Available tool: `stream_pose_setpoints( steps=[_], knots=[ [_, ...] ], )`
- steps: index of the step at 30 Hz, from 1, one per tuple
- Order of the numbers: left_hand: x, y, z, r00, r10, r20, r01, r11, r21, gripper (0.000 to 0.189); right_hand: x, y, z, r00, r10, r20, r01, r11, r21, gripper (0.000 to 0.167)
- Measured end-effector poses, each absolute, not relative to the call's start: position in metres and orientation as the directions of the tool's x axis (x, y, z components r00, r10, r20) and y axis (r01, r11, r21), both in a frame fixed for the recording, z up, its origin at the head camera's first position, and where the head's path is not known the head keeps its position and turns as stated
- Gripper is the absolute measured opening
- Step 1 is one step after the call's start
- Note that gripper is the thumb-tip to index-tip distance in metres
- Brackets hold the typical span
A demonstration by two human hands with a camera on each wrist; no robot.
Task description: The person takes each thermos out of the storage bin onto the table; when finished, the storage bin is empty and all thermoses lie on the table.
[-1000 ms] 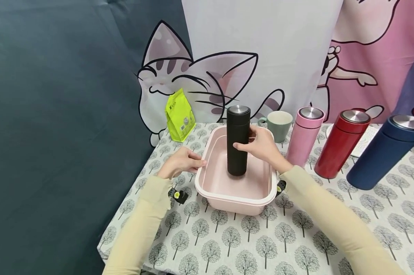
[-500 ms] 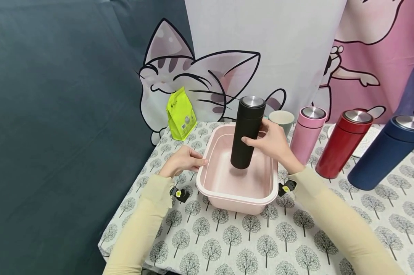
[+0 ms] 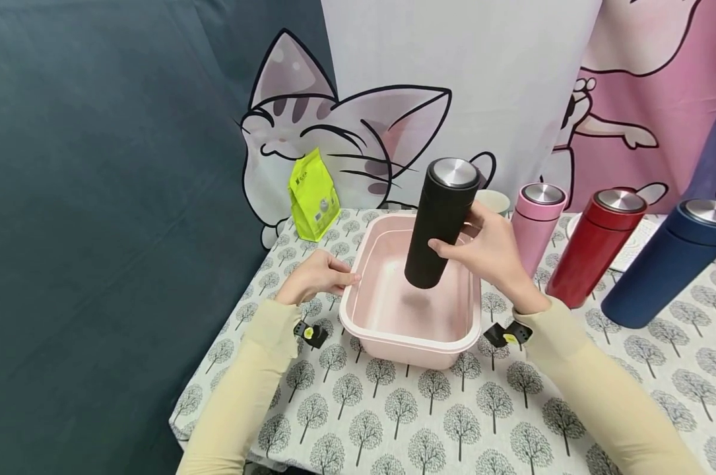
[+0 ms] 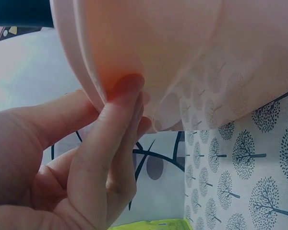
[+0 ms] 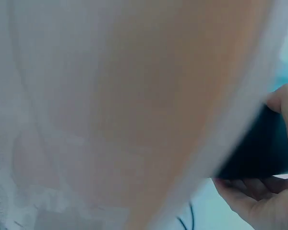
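Note:
In the head view my right hand point(image 3: 482, 245) grips a black thermos flask point(image 3: 437, 227) with a silver lid around its middle. The flask leans to the right, its base raised above the floor of a pink plastic basin point(image 3: 387, 316). The basin's left rim is pinched between thumb and fingers of my left hand point(image 3: 316, 277); the left wrist view shows this rim point(image 4: 81, 62) up close. The right wrist view is blurred: the basin wall point(image 5: 134, 96) fills most of it, with the dark flask point(image 5: 259, 148) between thumb and fingers at the right.
To the right stand a pink flask point(image 3: 534, 227), a red flask point(image 3: 595, 247) and a blue flask point(image 3: 666, 264). A pale green mug point(image 3: 493, 200) is partly hidden behind my right hand. A lime-green pouch point(image 3: 314, 198) stands at the back left. A white keyboard-like item point(image 3: 633, 243) lies behind the flasks.
My right hand has lifted the black flask off the basin floor and moved it right, tilting its top to the right. My left hand keeps its hold on the basin rim.

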State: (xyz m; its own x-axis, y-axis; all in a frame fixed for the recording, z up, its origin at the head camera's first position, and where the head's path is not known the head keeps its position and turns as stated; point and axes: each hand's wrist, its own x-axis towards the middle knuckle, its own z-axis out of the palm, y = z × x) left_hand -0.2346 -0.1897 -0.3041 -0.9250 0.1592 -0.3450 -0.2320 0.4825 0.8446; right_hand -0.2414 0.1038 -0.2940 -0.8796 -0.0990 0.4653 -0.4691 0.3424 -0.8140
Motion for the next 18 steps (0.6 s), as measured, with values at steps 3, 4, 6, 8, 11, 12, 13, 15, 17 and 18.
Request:
stream_pose_setpoints(
  steps=[3,4,6,8,11,12,13,15,17,18],
  knots=[
    [-0.235,-0.189,-0.305,-0.925,0.161,-0.344,-0.229,0.486,0.843,0.036,-0.234,0.107,-0.289,-0.857,-0.082,0.509,-0.509,0.297,-0.808,0.05],
    [-0.235,-0.189,-0.305,-0.926,0.16,-0.343,-0.229,0.487,0.843,0.036,-0.232,0.108,-0.287,-0.846,-0.081,0.527,-0.528,0.27,-0.805,0.05],
    [-0.235,-0.189,-0.305,-0.927,0.157,-0.342,-0.227,0.49,0.842,0.037,-0.228,0.111,-0.282,-0.822,-0.08,0.565,-0.567,0.216,-0.795,0.051],
    [-0.235,-0.189,-0.304,-0.927,0.155,-0.341,-0.228,0.49,0.841,0.037,-0.223,0.114,-0.278,-0.803,-0.075,0.591,-0.594,0.171,-0.786,0.052],
    [-0.235,-0.189,-0.304,-0.927,0.155,-0.341,-0.229,0.488,0.843,0.038,-0.215,0.119,-0.27,-0.785,-0.057,0.617,-0.618,0.144,-0.773,0.055],
    [-0.235,-0.189,-0.304,-0.927,0.155,-0.342,-0.23,0.486,0.843,0.039,-0.212,0.121,-0.268,-0.781,-0.051,0.623,-0.623,0.147,-0.768,0.055],
    [-0.234,-0.189,-0.303,-0.926,0.156,-0.343,-0.23,0.485,0.843,0.039,-0.21,0.123,-0.266,-0.776,-0.043,0.629,-0.628,0.147,-0.764,0.056],
    [-0.234,-0.189,-0.303,-0.926,0.156,-0.345,-0.232,0.486,0.842,0.039,-0.206,0.126,-0.263,-0.765,-0.037,0.643,-0.641,0.131,-0.756,0.058],
    [-0.235,-0.188,-0.303,-0.925,0.154,-0.346,-0.233,0.489,0.84,0.039,-0.202,0.13,-0.261,-0.749,-0.03,0.662,-0.659,0.143,-0.738,0.06],
    [-0.235,-0.188,-0.302,-0.925,0.154,-0.348,-0.235,0.489,0.84,0.038,-0.2,0.131,-0.26,-0.739,-0.027,0.673,-0.669,0.151,-0.728,0.061]
  ],
)
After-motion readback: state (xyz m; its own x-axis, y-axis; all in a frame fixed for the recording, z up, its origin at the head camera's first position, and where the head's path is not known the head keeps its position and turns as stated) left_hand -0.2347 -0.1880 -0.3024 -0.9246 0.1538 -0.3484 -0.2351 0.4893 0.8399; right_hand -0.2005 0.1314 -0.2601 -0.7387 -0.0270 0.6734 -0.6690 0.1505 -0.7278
